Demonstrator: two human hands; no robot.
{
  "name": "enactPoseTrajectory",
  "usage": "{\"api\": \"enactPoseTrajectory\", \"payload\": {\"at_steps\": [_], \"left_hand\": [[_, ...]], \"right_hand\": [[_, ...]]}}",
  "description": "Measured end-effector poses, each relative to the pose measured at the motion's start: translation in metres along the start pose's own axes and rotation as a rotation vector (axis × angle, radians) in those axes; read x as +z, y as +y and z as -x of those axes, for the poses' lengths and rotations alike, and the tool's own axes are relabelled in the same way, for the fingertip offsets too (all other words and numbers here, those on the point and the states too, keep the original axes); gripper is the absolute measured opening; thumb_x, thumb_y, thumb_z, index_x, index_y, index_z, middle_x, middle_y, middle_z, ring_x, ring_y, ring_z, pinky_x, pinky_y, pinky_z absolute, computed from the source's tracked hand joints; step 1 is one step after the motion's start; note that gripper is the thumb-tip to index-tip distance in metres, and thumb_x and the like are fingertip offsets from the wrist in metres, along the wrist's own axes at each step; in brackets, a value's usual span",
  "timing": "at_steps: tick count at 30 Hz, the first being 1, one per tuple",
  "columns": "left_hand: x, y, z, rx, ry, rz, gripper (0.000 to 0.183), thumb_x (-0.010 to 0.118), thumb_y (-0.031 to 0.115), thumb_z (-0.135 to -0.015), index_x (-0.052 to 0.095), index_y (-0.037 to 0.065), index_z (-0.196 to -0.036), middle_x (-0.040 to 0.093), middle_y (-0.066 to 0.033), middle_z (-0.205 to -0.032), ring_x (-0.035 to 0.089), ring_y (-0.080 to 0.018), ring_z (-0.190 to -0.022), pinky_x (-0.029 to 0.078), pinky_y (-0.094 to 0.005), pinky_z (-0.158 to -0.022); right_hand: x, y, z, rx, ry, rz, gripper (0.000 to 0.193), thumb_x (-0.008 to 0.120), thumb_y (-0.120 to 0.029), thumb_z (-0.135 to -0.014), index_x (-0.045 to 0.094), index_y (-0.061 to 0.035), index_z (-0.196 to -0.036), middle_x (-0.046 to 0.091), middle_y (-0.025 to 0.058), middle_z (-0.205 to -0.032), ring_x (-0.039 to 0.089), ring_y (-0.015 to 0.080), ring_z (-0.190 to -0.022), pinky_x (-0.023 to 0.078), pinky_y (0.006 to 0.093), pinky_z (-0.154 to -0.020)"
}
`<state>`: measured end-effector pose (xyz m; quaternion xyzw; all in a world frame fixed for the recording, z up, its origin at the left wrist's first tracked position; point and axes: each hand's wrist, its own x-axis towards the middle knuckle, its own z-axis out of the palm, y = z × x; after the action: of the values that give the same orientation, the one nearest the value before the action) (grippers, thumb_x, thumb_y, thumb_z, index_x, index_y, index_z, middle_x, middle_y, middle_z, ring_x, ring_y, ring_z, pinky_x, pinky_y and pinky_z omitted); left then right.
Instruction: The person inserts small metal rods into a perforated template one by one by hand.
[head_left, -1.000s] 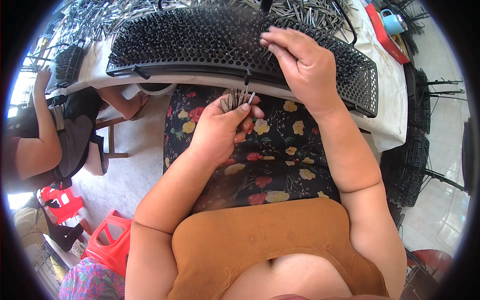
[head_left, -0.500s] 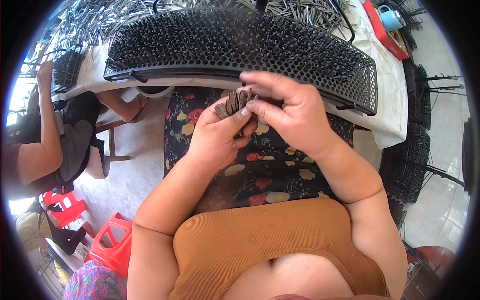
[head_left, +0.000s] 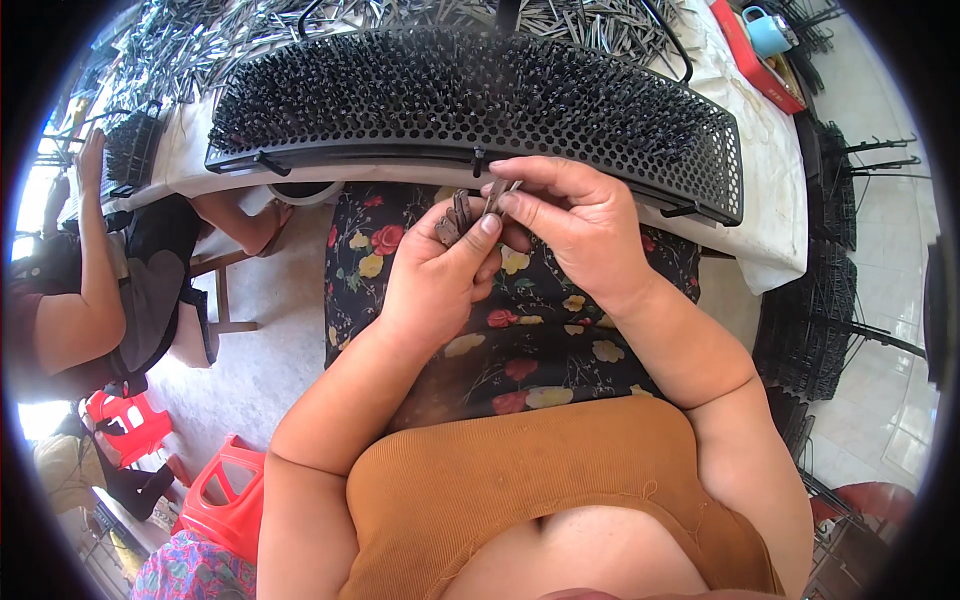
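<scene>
My left hand (head_left: 432, 268) is closed round a small fanned bunch of thin, dark metal strips (head_left: 456, 220), its thumb lying over them. At the bunch's right side my right hand (head_left: 588, 228) pinches a strip (head_left: 499, 190) between thumb and forefinger. The strips' lower parts are hidden in my left palm. Just beyond both hands stands a long, curved black perforated rack (head_left: 590, 150). Many similar dark strips (head_left: 430, 85) stand upright in its holes, densely over most of it; bare holes show along the near edge and right end.
Loose strips (head_left: 215, 45) are heaped behind the rack on a white-covered table (head_left: 775, 225). A red box (head_left: 757, 65) with a light-blue mug (head_left: 768, 32) sits back right. To the left, another person (head_left: 95, 270) works at a smaller rack (head_left: 132, 150). Red stools (head_left: 225, 500) stand lower left; black racks (head_left: 815, 330) stack at right.
The fanned strips in my left hand have drawn closer together. My right fingers have come nearer the bunch and closed more around a strip. The view has shifted slightly.
</scene>
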<state>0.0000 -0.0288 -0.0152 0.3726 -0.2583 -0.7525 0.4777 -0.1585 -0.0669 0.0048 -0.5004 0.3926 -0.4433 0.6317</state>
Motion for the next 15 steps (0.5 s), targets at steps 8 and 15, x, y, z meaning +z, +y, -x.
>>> {"api": "enactPoseTrajectory", "payload": {"at_steps": [8,15], "left_hand": [[0.001,0.004,0.002,-0.092,0.041,-0.076,0.012,0.053,0.010,-0.100,0.060,0.003,-0.107,0.064,-0.0039,-0.085,0.042,-0.0028,-0.059,0.032,-0.0177,-0.046],[-0.003,-0.002,-0.002,-0.142,0.076,-0.035,0.011,0.054,0.007,-0.098,0.059,0.000,-0.104,0.062,-0.0050,-0.083,0.040,-0.0031,-0.057,0.031,-0.0184,-0.044]], "right_hand": [[-0.009,-0.006,-0.009,-0.206,0.149,0.172,0.016,0.065,0.003,-0.089,0.065,0.0008,-0.106,0.069,0.0062,-0.091,0.064,0.0092,-0.079,0.053,0.0211,-0.070],[-0.046,-0.014,-0.033,-0.783,0.362,0.633,0.014,0.070,0.005,-0.085,0.069,0.0007,-0.098,0.073,0.0087,-0.092,0.069,0.0112,-0.083,0.056,0.0224,-0.075]]}}
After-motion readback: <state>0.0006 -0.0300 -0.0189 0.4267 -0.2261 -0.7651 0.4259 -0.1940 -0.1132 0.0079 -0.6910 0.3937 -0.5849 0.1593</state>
